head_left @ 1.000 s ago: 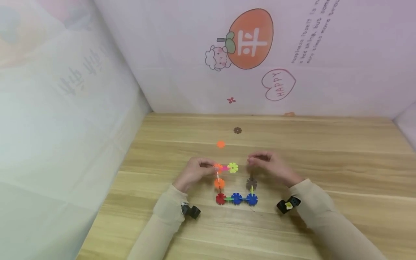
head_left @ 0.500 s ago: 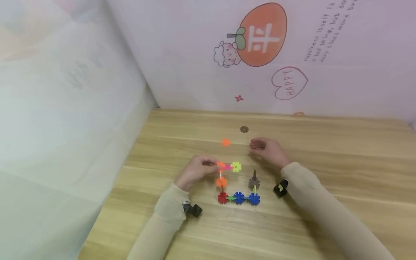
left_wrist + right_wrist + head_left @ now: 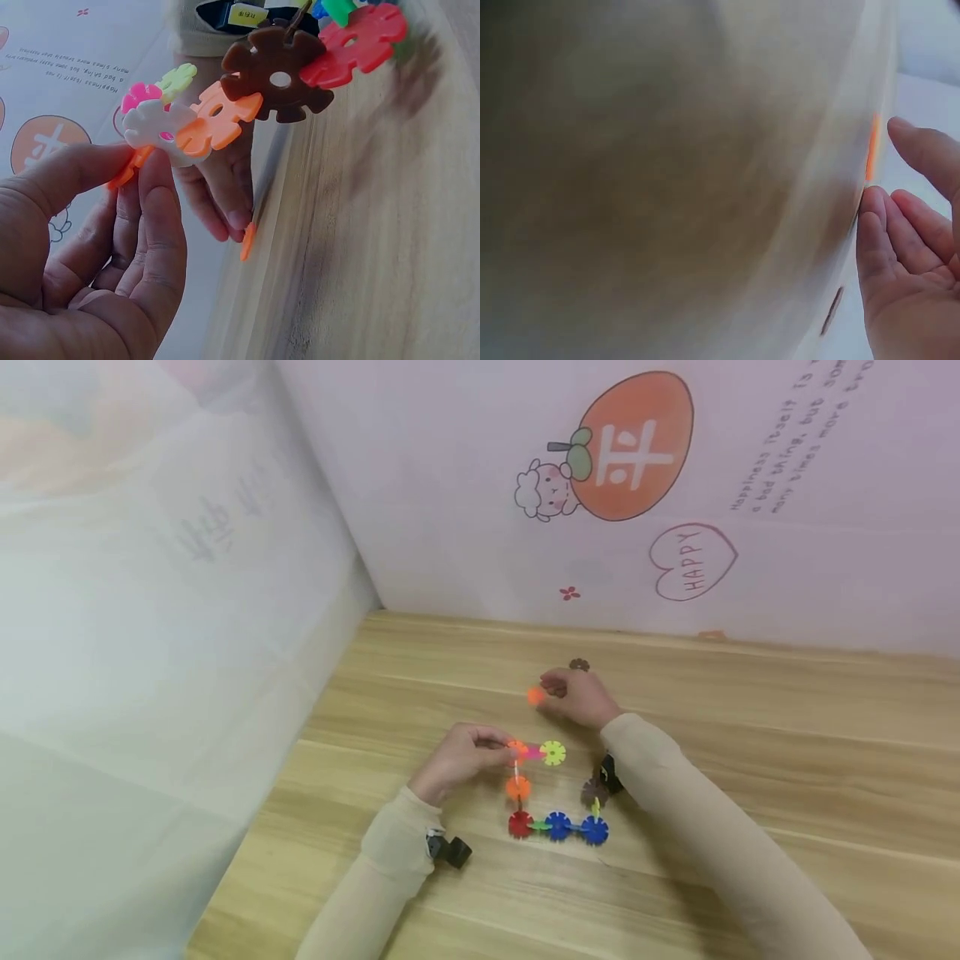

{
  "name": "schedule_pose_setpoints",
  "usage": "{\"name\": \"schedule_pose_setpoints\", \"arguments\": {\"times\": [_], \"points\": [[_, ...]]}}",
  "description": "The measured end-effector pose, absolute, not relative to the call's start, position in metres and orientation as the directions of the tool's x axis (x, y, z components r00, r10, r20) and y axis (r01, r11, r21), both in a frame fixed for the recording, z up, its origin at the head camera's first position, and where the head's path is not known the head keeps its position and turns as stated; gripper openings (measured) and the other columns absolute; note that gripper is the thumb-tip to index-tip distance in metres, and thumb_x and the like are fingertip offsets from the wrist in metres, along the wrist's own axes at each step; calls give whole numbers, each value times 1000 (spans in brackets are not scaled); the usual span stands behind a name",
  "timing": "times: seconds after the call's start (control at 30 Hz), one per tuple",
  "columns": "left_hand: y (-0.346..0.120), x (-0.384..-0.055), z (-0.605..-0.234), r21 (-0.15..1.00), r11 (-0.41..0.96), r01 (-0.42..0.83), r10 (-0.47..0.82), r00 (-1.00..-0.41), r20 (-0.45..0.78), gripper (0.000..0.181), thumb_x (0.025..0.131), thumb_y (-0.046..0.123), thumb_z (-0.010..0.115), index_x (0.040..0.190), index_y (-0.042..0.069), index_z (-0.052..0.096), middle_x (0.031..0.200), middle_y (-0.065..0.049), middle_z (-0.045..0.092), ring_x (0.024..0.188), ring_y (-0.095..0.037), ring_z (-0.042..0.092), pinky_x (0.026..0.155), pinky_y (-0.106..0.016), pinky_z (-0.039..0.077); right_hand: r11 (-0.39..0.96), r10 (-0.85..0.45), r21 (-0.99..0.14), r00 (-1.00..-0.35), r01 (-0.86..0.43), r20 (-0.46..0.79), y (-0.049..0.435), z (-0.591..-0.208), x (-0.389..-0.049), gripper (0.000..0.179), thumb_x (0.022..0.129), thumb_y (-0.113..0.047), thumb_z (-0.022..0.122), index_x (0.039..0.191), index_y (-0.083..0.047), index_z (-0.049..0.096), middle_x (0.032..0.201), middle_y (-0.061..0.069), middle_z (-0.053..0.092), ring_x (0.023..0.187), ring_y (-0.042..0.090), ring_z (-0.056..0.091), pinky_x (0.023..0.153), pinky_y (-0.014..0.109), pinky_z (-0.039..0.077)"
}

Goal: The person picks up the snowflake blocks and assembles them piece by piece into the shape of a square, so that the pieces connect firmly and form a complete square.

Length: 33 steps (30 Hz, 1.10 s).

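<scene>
Slotted plastic snowflake discs are linked into a chain of several colours, bent into an unclosed frame. My left hand (image 3: 463, 758) pinches an orange disc (image 3: 133, 166) at the chain's upper left corner between thumb and fingers. A pink disc and a yellow disc (image 3: 552, 753) stick out from that corner. Below it run a white disc (image 3: 154, 127), another orange disc (image 3: 518, 788) and a red disc (image 3: 521, 824). Beyond the chain, my right hand (image 3: 583, 700) reaches a loose orange disc (image 3: 871, 148) on the table. In the right wrist view a gap shows between thumb and disc.
A loose brown disc (image 3: 579, 665) lies behind the right hand. Blue discs (image 3: 557, 826) form the chain's near side, and a dark brown disc (image 3: 592, 791) at its right is partly covered by the right wrist camera. Printed cloth (image 3: 465, 527) hangs behind the wooden table (image 3: 750, 727).
My right hand has left the brown end of the chain and moved away and leftward to the loose orange disc. The left hand keeps its pinch; the head view has shifted slightly.
</scene>
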State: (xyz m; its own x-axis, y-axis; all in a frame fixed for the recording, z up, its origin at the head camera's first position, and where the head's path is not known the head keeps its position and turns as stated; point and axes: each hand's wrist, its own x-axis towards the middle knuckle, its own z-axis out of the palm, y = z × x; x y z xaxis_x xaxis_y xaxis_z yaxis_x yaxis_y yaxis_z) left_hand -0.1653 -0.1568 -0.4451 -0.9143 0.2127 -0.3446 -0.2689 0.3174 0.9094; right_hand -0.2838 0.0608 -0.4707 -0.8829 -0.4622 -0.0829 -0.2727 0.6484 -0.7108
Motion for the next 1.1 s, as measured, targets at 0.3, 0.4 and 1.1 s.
{"name": "schedule_pose_setpoints", "arguments": {"times": [0.3,0.4,1.1], "points": [[-151,-165,-445,914,298,-275,221,-911,-347,22,85,17,78,105,9,75,98,-4,75,89,-18,70,86,-34,57,693,-522,-586,-853,-420,-6,55,-466,-287,40,87,-10,74,123,5,63,119,21,69,109,34,65,99,47,51],[-149,-166,-444,916,297,-271,228,-911,-344,22,85,15,77,106,7,74,100,-5,75,88,-17,69,87,-35,57,696,-519,-590,-855,-410,-18,65,-468,-285,39,86,-13,76,120,4,65,115,20,70,105,33,65,96,47,52],[-138,-162,-440,909,316,-271,229,-908,-351,26,84,16,78,108,9,73,102,-4,72,92,-16,65,87,-31,55,637,-389,-736,-920,-229,-50,159,-469,-207,22,87,-20,75,109,-17,73,105,3,75,99,22,69,88,43,57]]}}
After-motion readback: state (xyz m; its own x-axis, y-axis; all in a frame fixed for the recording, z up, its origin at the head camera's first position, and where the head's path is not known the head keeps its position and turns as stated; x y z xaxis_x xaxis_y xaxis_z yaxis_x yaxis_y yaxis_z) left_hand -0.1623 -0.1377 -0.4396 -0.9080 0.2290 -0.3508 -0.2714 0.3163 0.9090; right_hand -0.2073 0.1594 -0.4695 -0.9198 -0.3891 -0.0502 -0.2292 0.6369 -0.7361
